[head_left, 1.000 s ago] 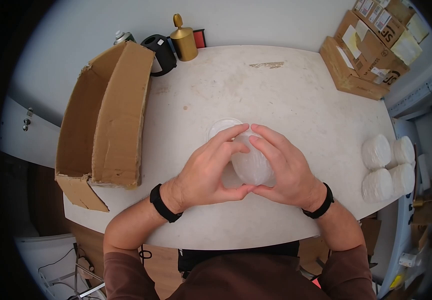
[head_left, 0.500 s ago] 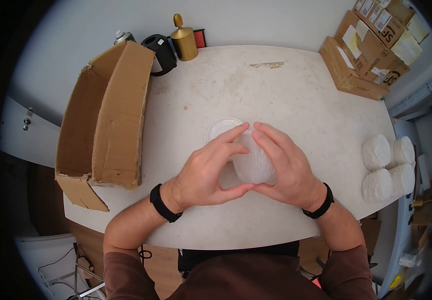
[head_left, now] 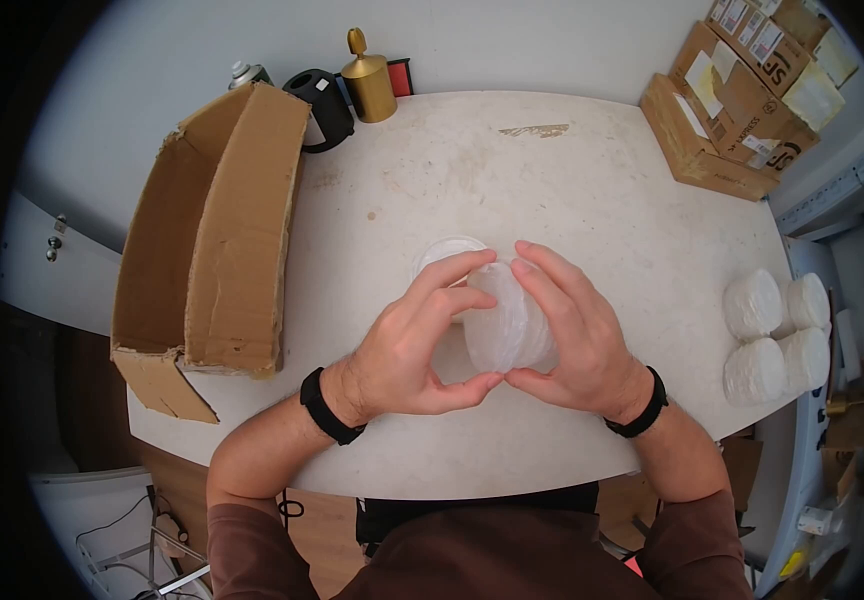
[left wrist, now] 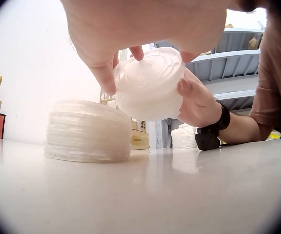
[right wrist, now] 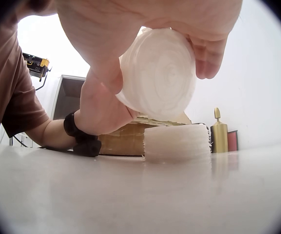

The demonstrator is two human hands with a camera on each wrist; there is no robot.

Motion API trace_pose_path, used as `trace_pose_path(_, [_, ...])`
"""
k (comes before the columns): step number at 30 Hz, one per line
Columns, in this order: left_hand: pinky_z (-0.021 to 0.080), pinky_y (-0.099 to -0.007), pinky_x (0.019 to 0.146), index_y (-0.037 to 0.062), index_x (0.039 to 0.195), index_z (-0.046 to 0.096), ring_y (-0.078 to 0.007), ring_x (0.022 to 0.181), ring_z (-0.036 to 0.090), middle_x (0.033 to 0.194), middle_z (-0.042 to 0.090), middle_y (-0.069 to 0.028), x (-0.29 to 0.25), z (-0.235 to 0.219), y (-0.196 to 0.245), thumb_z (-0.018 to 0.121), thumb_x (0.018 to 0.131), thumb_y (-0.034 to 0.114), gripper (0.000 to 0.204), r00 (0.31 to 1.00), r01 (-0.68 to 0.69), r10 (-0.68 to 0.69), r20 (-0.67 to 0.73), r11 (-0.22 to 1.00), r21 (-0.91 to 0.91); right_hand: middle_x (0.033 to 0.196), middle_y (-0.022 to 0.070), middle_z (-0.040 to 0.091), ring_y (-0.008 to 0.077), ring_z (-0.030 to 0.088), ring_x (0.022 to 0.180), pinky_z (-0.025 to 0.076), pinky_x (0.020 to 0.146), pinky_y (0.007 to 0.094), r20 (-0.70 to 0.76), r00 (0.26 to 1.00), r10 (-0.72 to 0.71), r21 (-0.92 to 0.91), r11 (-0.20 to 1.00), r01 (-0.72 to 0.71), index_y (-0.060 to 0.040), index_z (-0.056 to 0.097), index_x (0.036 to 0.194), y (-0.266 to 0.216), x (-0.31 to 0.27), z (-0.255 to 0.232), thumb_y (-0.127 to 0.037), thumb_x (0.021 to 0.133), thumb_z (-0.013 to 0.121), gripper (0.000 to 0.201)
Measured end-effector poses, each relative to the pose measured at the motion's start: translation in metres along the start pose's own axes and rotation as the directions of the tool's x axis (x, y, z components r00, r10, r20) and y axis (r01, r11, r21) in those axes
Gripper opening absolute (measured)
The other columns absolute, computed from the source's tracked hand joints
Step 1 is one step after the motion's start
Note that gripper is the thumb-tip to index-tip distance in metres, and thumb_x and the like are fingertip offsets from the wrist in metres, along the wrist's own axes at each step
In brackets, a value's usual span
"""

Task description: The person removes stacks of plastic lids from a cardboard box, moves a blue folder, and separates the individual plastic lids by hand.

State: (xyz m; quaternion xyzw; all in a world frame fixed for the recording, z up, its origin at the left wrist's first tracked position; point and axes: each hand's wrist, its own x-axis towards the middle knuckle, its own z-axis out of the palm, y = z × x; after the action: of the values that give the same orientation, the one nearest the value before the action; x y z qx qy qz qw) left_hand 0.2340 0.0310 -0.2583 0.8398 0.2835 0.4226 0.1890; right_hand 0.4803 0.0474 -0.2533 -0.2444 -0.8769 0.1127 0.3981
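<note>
Between both hands, a short round stack of translucent white plastic lids is held up above the table, tilted. My left hand curves round its left side, thumb at the near edge and fingertips at the far edge. On the other side my right hand grips it the same way, thumb tip close to the left thumb. Ringed round faces show on the held lids in both wrist views. Just behind and below, a second lid stack stands upright on the table, partly hidden by the left hand in the head view.
An open cardboard box stands at the left. Several similar white stacks sit at the table's right edge. Taped cartons fill the back right corner; a gold canister and a black cylinder stand at the back left.
The held stack has turned and tilted slightly between the hands. The right hand's fingertips have shifted a little to the right, away from the left ones.
</note>
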Motion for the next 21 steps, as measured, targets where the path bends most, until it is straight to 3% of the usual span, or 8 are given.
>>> trace_pose_path(7, [0.061,-0.0468,0.102,0.0019,0.131,0.06,-0.0437,0.136,0.059,0.154,0.05,-0.0279,-0.0003,0.0007,-0.0007,0.098,0.076,0.02,0.069,1.0,-0.013,0.013,-0.012,1.0,-0.004,0.152,0.0276,0.053,0.044,0.064,0.127,0.06,0.101,0.0462,-0.002,1.0,0.002,-0.011,1.0,-0.002,-0.0007,0.052,0.152,0.0009,-0.0003,-0.0006,-0.012,0.058,0.098,0.106])
trace_pose_path(16, [0.06,-0.0467,0.102,0.0032,0.13,0.061,-0.0427,0.133,0.061,0.153,0.051,-0.026,-0.0007,0.0006,0.0014,0.098,0.076,0.02,0.067,1.0,-0.011,0.01,-0.02,1.0,-0.013,0.152,0.0275,0.053,0.0444,0.064,0.128,0.06,0.101,0.0463,-0.011,1.0,0.023,0.012,1.0,-0.022,-0.003,0.054,0.149,0.0009,-0.0008,0.0018,-0.01,0.06,0.097,0.099])
trace_pose_path(21, [0.058,-0.049,0.103,0.0055,0.126,0.063,-0.0428,0.129,0.061,0.144,0.054,-0.0236,0.0006,0.0008,0.0001,0.099,0.071,0.019,0.067,0.998,-0.058,0.058,-0.006,0.997,0.053,0.152,0.0278,0.053,0.0441,0.064,0.127,0.06,0.1,0.0464,-0.013,1.0,-0.001,0.019,1.0,0.002,-0.0036,0.055,0.145,0.0035,-0.0023,0.0031,-0.011,0.061,0.096,0.094])
